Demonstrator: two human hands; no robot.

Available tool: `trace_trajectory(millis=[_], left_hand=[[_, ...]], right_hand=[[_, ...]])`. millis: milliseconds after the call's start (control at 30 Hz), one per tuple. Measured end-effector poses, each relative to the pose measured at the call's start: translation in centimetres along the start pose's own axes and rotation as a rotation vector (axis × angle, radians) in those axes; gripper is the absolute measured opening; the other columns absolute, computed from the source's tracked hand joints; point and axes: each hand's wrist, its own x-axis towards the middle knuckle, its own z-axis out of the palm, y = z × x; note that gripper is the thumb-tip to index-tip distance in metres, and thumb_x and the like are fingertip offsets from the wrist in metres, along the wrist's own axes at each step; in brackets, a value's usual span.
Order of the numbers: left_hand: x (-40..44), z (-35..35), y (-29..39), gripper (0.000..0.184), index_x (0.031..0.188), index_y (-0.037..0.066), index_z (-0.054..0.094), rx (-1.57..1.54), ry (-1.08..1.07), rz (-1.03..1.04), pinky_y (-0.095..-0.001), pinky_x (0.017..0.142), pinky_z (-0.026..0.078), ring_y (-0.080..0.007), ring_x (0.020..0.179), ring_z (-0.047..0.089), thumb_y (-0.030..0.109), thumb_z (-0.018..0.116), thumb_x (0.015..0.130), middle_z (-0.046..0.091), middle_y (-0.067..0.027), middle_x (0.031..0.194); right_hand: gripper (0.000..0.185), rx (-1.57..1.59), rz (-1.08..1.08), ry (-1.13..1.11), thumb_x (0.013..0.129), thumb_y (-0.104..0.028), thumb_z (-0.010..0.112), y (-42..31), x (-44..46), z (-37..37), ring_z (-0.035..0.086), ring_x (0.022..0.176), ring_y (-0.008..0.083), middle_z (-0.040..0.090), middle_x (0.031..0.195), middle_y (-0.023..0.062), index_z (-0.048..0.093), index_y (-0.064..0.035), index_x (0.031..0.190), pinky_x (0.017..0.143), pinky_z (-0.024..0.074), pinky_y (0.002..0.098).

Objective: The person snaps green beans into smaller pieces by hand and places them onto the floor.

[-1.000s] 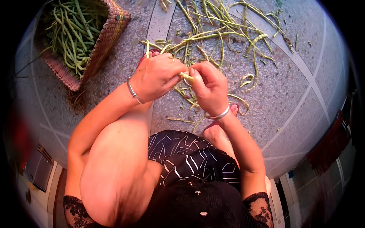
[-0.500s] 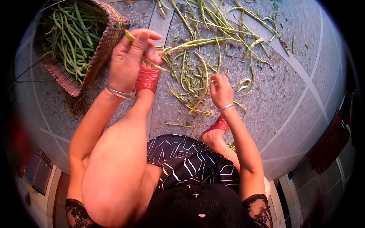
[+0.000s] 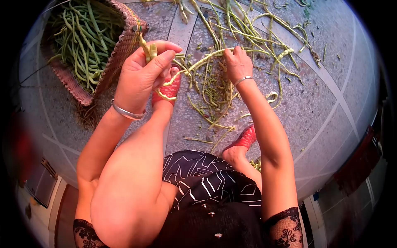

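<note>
First, in left hand (image 3: 142,78), raised just beside woven basket (image 3: 125,43): short bean pieces (image 3: 153,51), grasped between thumb and curled fingers, ends protruding upward. Below the same hand, across red left shoe (image 3: 172,88): pale strands (image 3: 167,98), connection to the grip not discernible. At right hand (image 3: 239,65), lowered toward floor (image 3: 310,115), back facing up: fingertips at a long pale bean (image 3: 215,54); firm pinch or mere contact impossible to tell. Under and just left of the right forearm, between left shoe and red right shoe (image 3: 247,138): small green scraps (image 3: 213,93), scattered. On the wrists: left bracelet (image 3: 128,114) and right bracelet (image 3: 243,80), both silver-coloured. Beyond the right hand: loose long beans (image 3: 285,53), crisscrossed on the speckled surface. At upper left, inside the basket: a heap of green beans (image 3: 84,45). Nearest the camera: black skirt (image 3: 206,171) with white line pattern; at both upper arms, lace sleeves (image 3: 287,231).
</note>
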Motion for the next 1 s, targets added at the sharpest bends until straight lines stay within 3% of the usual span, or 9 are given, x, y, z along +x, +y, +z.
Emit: trace_trajectory(millis=[167,267,400,533,667,833,900,1000], left_hand=[[0.2,-0.1,-1.0,0.016,0.099,0.003,0.058,0.0,0.045,-0.035,-0.0141,0.041,0.024,-0.0004,0.046,0.031,0.013,0.052,0.088,0.046,0.004,0.064],[0.1,-0.2,-1.4,0.014,0.098,0.003,0.059,0.026,0.016,-0.07,-0.0137,0.046,0.033,-0.0014,0.052,0.042,0.011,0.053,0.087,0.053,0.0023,0.07],[0.7,0.6,-4.2,0.015,0.096,0.003,0.059,0.172,-0.093,-0.112,-0.0193,0.063,0.046,-0.0059,0.072,0.055,0.009,0.06,0.083,0.059,-0.0007,0.084],[0.7,2.1,-4.5,0.016,0.094,0.002,0.06,0.201,-0.093,-0.128,-0.0188,0.06,0.045,-0.0056,0.069,0.054,0.011,0.063,0.081,0.061,-0.001,0.084],[1.0,1.8,-5.4,0.013,0.095,0.002,0.061,0.125,-0.141,0.03,-0.0178,0.058,0.043,-0.0048,0.065,0.052,0.01,0.059,0.084,0.062,-0.0028,0.084],[1.0,1.8,-4.4,0.017,0.1,0.001,0.06,0.075,-0.138,0.019,-0.0169,0.058,0.044,-0.0047,0.065,0.053,0.011,0.053,0.088,0.064,-0.0063,0.088],[1.0,1.8,-4.1,0.018,0.101,0.0,0.059,0.042,-0.108,0.043,-0.0164,0.057,0.043,-0.0048,0.065,0.053,0.012,0.052,0.089,0.064,-0.0078,0.09],[1.4,1.6,-3.6,0.021,0.102,-0.001,0.058,-0.079,-0.073,0.063,-0.0151,0.053,0.042,-0.0056,0.066,0.055,0.014,0.051,0.09,0.064,-0.0111,0.092]], right_hand=[[0.009,0.133,-0.083,-0.031,0.074,-0.009,0.056,0.7,-2.2,-0.7,0.054,0.074,0.0254,0.05,0.08,0.0087,0.052,-0.0097,0.082,0.056,0.0457,0.0361],[0.008,0.39,-0.024,-0.045,0.077,-0.01,0.057,-0.8,-4.5,-4.2,0.055,0.069,0.0238,0.051,0.076,0.0085,0.051,-0.0082,0.082,0.055,0.0453,0.0352],[0.013,0.856,0.132,0.037,0.077,-0.007,0.061,-4.5,-6.1,-9.0,0.054,0.059,0.0217,0.051,0.074,0.0091,0.051,-0.005,0.084,0.053,0.0429,0.0323],[0.014,1.058,0.24,0.092,0.074,0.0,0.062,-7.9,-6.3,-10.5,0.052,0.055,0.0194,0.051,0.074,0.0093,0.052,-0.0027,0.083,0.052,0.0417,0.0297],[0.014,1.007,0.195,0.112,0.074,-0.002,0.063,-9.4,-5.9,-11.5,0.052,0.055,0.0191,0.052,0.075,0.01,0.053,-0.0026,0.085,0.052,0.0417,0.0294],[0.015,0.889,0.144,0.213,0.077,-0.006,0.062,-7.5,-4.6,-12.6,0.056,0.064,0.0218,0.056,0.081,0.0122,0.056,-0.0034,0.09,0.058,0.0436,0.0315],[0.018,0.711,-0.047,0.262,0.081,-0.009,0.058,-6.4,-4.0,-12.5,0.058,0.076,0.0208,0.059,0.089,0.0131,0.057,-0.0032,0.098,0.068,0.0446,0.0282],[0.022,1.276,0.186,-0.003,0.087,-0.013,0.053,-6.6,-4.4,-11.2,0.057,0.09,0.0169,0.061,0.097,0.0101,0.056,-0.0022,0.105,0.078,0.0427,0.0257]])
